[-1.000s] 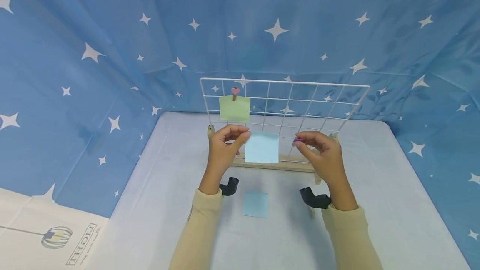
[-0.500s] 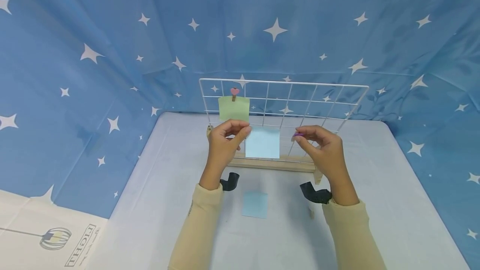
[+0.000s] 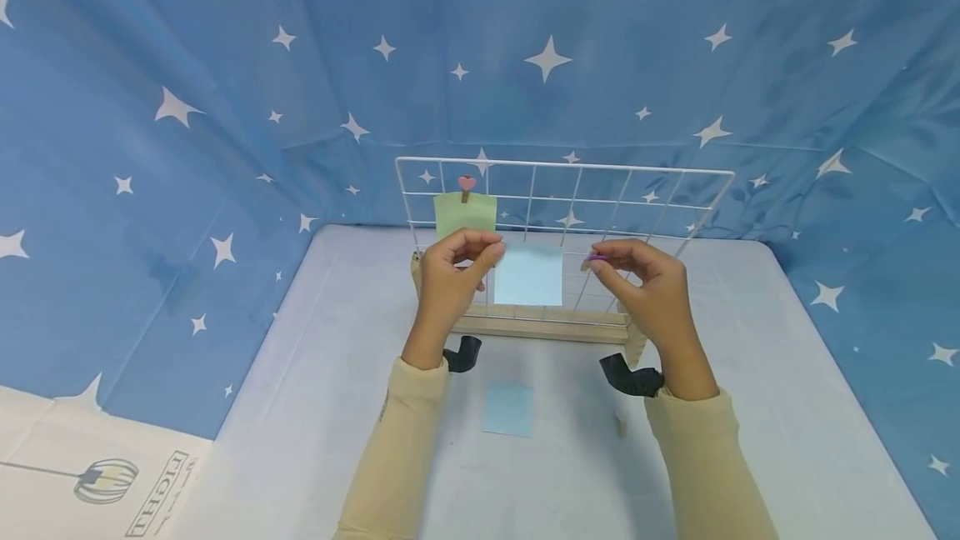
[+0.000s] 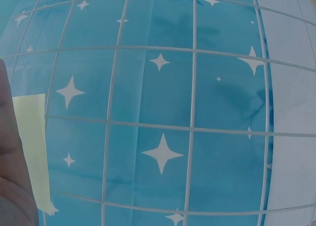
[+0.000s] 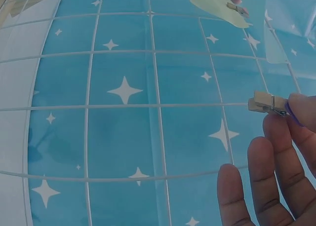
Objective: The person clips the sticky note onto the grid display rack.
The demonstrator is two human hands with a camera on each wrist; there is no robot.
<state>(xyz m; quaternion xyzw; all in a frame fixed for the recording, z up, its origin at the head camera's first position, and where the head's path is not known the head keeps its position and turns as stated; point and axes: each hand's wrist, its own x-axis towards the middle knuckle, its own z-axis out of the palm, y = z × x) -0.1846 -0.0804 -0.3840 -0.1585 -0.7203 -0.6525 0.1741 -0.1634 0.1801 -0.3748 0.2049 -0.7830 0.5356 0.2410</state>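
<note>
My left hand pinches a light blue paper note by its upper left corner, holding it upright in front of a white wire grid. My right hand is to the right of that note, apart from it. Between its thumb and index finger it pinches a small wooden clothespin with a purple part at the gripped end. In the right wrist view the pin's tip points away from the fingers, near a grid wire. A green note hangs at the grid's upper left under a clothespin with a pink heart.
The grid stands on a wooden base. Another blue note lies on the white table, and a small wooden piece lies near the right forearm. A blue star-patterned curtain hangs behind.
Both hands have risen a little, the left one carrying the blue note upward and slightly right. The note now overlaps higher grid wires. The clothespin stays pinched in my right hand.
</note>
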